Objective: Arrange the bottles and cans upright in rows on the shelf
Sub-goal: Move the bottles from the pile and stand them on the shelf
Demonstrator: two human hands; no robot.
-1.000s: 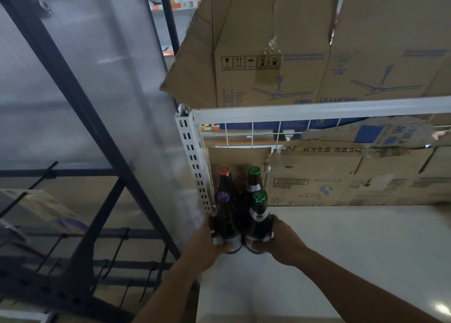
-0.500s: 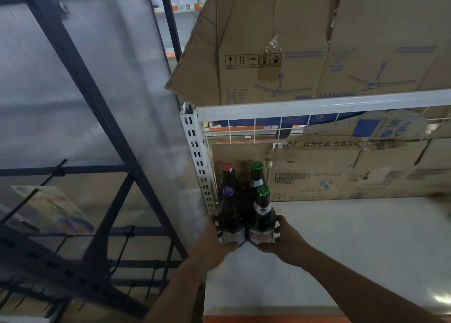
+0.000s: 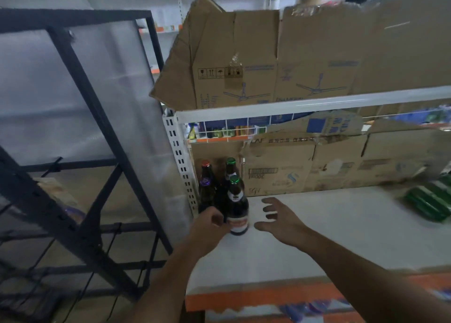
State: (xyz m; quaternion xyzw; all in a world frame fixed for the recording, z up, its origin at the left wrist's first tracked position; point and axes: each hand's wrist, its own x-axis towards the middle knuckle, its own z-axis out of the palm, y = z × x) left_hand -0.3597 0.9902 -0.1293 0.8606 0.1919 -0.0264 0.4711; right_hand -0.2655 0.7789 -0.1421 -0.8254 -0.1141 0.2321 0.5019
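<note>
Four dark glass bottles stand upright in a tight block at the left end of the white shelf [image 3: 329,230]. The front pair are a green-capped bottle [image 3: 236,201] and a purple-capped bottle [image 3: 207,195]. Behind them stand a red-capped bottle [image 3: 206,170] and another green-capped bottle [image 3: 230,168]. My left hand [image 3: 209,226] is curled around the base of the purple-capped bottle and hides its lower part. My right hand [image 3: 280,219] hovers just right of the front green-capped bottle, fingers spread, touching nothing.
Green bottles [image 3: 430,204] lie on their sides at the shelf's right. Flattened cardboard boxes [image 3: 305,168] line the back, with more cardboard [image 3: 268,59] on the upper shelf. A white perforated upright [image 3: 180,161] and a black metal rack [image 3: 80,132] stand to the left.
My right hand has let go of the front green-capped bottle and opened, moving off to the right. The two front bottles now stand on the shelf. The view has tilted up.
</note>
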